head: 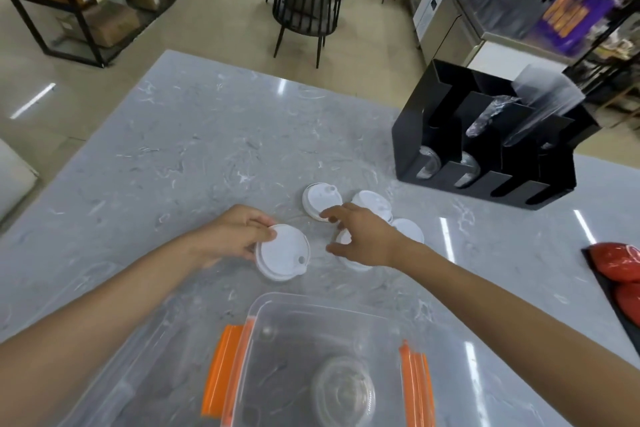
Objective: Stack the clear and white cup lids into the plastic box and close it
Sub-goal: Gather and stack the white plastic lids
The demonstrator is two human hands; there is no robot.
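Observation:
My left hand (235, 236) grips a white cup lid (282, 252) by its left rim, just above the grey marble table (194, 149). My right hand (360, 232) hovers with fingers spread over a cluster of white lids: one (320, 199) at its fingertips, one (372, 203) behind it, one (410, 229) to its right, and one (346, 239) partly hidden under the palm. Near me stands the open clear plastic box (329, 357) with orange latches (221, 371). Clear dome lids (343, 392) lie stacked inside it.
The box's clear cover (104, 340) lies flat on the table left of the box. A black cup-and-lid organiser (491, 146) stands at the back right. A black tray with red objects (620, 270) sits at the right edge. Chairs and shelving stand beyond the table.

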